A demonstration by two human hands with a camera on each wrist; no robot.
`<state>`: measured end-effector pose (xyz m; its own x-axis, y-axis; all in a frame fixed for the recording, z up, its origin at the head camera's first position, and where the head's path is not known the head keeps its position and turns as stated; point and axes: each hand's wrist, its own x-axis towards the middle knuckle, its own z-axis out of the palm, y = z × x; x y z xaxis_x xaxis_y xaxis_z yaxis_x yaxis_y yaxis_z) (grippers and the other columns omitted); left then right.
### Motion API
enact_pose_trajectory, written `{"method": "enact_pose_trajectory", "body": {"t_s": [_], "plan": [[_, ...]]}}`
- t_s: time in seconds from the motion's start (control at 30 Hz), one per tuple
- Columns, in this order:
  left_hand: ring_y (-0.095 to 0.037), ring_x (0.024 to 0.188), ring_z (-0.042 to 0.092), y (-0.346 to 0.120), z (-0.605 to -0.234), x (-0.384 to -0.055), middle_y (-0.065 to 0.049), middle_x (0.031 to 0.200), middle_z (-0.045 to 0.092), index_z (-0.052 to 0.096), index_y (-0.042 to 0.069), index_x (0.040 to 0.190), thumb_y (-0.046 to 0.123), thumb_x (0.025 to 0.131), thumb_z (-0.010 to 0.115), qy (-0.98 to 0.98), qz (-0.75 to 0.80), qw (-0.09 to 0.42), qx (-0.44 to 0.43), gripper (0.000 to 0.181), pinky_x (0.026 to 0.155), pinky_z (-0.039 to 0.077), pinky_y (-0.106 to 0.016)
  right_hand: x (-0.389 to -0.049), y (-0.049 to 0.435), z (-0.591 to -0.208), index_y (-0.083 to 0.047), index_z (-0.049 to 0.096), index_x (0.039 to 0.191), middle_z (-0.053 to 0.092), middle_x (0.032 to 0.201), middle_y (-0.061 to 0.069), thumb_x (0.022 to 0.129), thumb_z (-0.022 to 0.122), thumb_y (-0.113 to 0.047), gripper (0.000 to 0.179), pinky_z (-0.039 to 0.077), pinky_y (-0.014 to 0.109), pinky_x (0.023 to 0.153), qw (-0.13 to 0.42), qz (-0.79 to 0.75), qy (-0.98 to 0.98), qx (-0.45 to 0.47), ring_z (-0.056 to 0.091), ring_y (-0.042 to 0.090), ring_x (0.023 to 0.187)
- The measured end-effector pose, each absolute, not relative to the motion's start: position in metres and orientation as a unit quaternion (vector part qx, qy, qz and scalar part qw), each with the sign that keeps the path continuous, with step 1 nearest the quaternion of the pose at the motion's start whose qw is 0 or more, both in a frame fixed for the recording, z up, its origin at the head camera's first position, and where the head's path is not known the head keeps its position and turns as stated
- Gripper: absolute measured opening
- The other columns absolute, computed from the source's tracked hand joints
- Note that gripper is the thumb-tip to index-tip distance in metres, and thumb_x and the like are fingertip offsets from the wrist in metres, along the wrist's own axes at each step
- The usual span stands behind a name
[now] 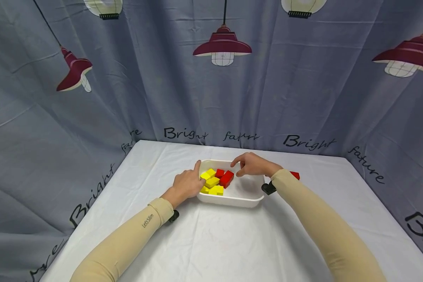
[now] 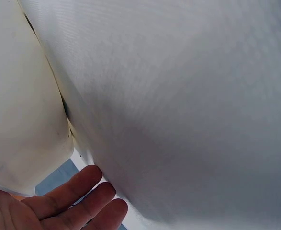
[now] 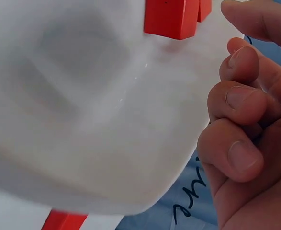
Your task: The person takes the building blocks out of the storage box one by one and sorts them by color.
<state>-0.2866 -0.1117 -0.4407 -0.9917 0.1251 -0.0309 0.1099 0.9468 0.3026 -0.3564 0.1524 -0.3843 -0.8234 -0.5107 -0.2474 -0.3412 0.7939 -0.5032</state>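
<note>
A white plastic tub stands on the table. Yellow blocks, several of them, fill its left end beside two red blocks. At the left rim is my left hand, thumb over the edge and index finger pointing forward; its other three fingers lie straight outside the tub. Above the tub's far right part hovers my right hand, holding nothing. Its thumb and index finger are apart, the other fingers loosely curled. In the right wrist view a red block lies beyond the fingertips.
Right of the tub, partly behind the right forearm, another red block rests on the white tablecloth. A grey-blue curtain printed with lamps and lettering hangs behind and on both sides of the table.
</note>
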Motion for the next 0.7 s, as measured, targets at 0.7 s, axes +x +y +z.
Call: {"method": "enact_pose_trajectory", "body": {"t_s": [0.7], "plan": [[-0.026,0.096,0.066,-0.112,-0.440,-0.286,-0.014,0.119,0.069,0.018,0.015,0.161,0.038,0.093,0.047,0.986,0.152,0.021,0.060,0.077,0.072,0.054,-0.045,-0.366,0.136,-0.401,-0.021,0.072,0.126,0.060,0.082,0.006,0.085,0.078,-0.015,0.042,0.042,0.030,0.071,0.218,-0.218,0.921,-0.237,0.053,0.021,0.081]]}}
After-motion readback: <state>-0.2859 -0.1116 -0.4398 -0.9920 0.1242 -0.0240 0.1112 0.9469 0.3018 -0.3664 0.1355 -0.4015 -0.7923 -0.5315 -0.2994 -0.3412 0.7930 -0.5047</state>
